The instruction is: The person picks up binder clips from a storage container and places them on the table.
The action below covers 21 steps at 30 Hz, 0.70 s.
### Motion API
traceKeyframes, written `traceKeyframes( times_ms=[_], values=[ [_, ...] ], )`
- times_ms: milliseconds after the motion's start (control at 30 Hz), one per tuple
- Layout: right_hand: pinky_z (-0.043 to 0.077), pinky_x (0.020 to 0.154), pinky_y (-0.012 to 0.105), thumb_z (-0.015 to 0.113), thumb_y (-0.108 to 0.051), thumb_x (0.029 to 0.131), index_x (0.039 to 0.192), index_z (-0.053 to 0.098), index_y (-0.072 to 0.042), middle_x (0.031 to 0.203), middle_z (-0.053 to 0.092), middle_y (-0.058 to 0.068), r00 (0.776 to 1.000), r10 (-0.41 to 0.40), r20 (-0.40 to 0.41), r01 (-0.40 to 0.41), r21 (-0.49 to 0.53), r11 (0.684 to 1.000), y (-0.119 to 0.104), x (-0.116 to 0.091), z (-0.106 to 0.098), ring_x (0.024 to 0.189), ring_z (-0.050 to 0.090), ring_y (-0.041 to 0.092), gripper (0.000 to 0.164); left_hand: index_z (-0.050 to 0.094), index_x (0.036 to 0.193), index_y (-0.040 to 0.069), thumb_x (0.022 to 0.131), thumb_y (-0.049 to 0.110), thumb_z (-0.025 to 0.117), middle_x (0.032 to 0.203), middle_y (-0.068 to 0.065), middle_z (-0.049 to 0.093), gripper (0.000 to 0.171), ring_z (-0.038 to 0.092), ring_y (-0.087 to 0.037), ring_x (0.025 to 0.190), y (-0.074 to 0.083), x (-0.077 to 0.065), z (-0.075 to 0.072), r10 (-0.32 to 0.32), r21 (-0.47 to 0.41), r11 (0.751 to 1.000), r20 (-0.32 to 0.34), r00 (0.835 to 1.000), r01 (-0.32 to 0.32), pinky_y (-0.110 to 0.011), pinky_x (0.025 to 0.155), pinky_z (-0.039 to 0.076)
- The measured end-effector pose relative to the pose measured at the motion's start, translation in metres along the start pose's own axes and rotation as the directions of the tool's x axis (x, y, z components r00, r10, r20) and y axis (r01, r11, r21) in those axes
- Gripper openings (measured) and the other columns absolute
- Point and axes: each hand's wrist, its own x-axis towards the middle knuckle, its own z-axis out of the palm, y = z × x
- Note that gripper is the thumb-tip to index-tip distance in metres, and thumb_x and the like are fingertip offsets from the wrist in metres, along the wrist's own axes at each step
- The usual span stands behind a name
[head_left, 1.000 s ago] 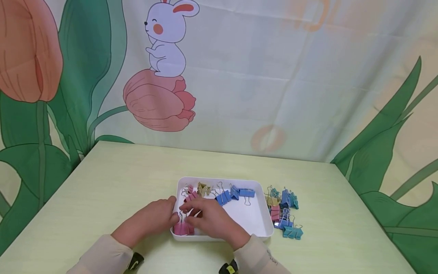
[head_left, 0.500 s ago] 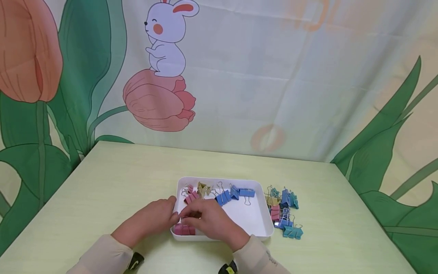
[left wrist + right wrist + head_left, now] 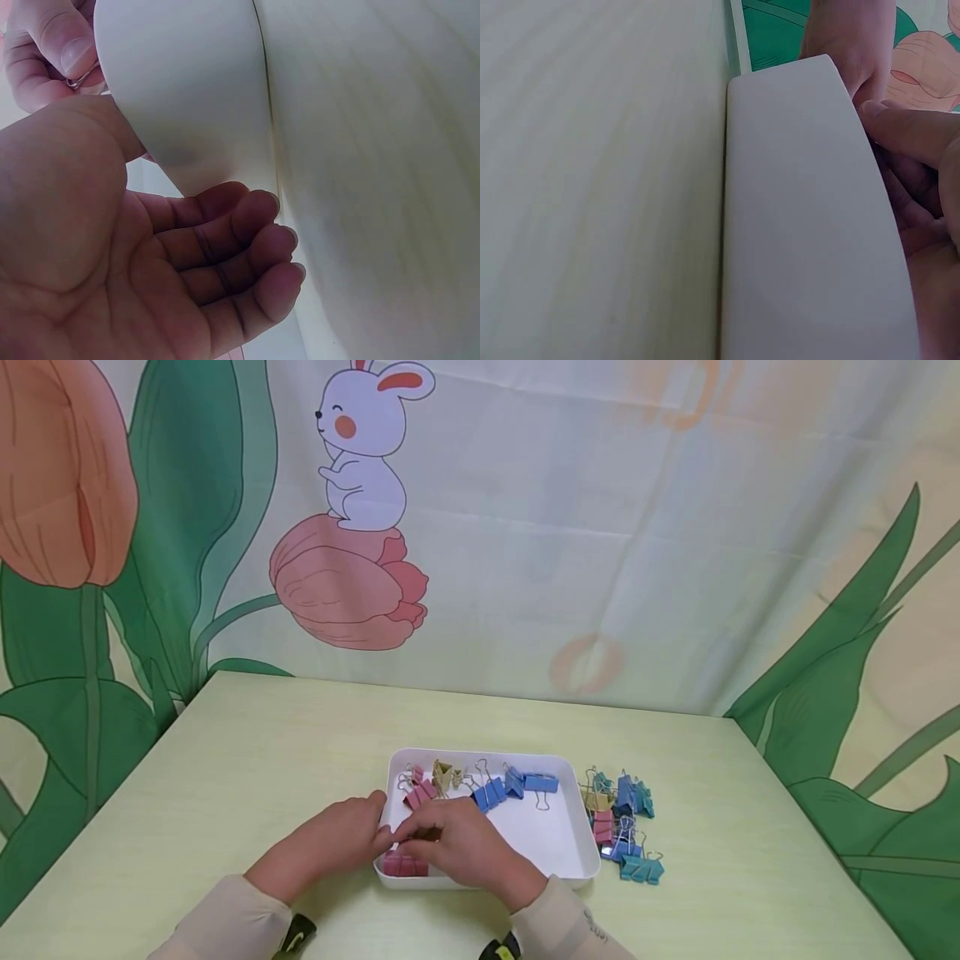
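Note:
A white tray (image 3: 558, 847) lies on the table. My left hand (image 3: 337, 833) grips its left wall, thumb over the rim; in the left wrist view the fingers (image 3: 225, 266) bend against the outer side. Inside the near left corner sits a large pink binder clip (image 3: 406, 864). My right hand (image 3: 468, 843) reaches over it and pinches its wire handle (image 3: 81, 77), partly visible between thumb and finger in the left wrist view. The right wrist view mostly shows the tray's outer wall (image 3: 802, 210), which hides the clip.
Along the tray's back lie smaller pink clips (image 3: 420, 793), gold clips (image 3: 442, 774) and blue clips (image 3: 490, 794). Right of the tray is a loose pile of mixed clips, with a teal clip (image 3: 642, 869) nearest. A printed curtain (image 3: 495, 568) hangs behind the table.
My right fingers have closed together above the large pink clip, and its upright wire handles have gone from sight behind them. The left hand keeps its place on the tray.

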Motion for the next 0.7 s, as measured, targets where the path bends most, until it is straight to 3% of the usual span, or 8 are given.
traceKeyframes(
  times_ms=[267, 500, 700],
  values=[
    [0.049, 0.072, 0.011, 0.072, -0.013, 0.085, 0.094, 0.076, -0.011, 0.093, 0.074, -0.002, 1.0, 0.005, -0.027, -0.005, 0.018, 1.0, -0.001, -0.001, -0.006, 0.079, 0.06, -0.006, 0.01, 0.05, 0.093, 0.0, 0.087, 0.018, 0.055, 0.069, -0.005, 0.048, 0.02, 0.044, -0.019, 0.062, -0.001, -0.002, 0.0, 0.009, -0.019, 1.0, -0.021, 1.0, -0.009, -0.034, 0.059, 0.038],
    [0.05, 0.072, 0.012, 0.071, -0.009, 0.085, 0.092, 0.076, -0.008, 0.093, 0.075, 0.002, 0.999, -0.011, -0.053, 0.013, 0.038, 0.999, -0.002, -0.001, -0.012, 0.082, 0.066, 0.001, 0.009, 0.05, 0.095, -0.001, 0.086, 0.018, 0.056, 0.07, -0.006, 0.049, 0.021, 0.045, -0.019, 0.063, 0.0, -0.002, -0.001, 0.01, -0.026, 1.0, -0.016, 1.0, -0.01, -0.034, 0.059, 0.038],
    [0.051, 0.071, 0.013, 0.071, -0.01, 0.085, 0.091, 0.077, -0.012, 0.093, 0.075, 0.001, 0.998, 0.006, -0.063, -0.004, 0.035, 0.999, -0.001, 0.0, -0.016, 0.081, 0.065, -0.001, 0.008, 0.05, 0.096, -0.001, 0.087, 0.018, 0.055, 0.07, -0.006, 0.049, 0.022, 0.045, -0.02, 0.064, 0.001, -0.002, -0.001, 0.003, -0.025, 1.0, -0.011, 1.0, -0.003, -0.035, 0.06, 0.039]
  ],
)
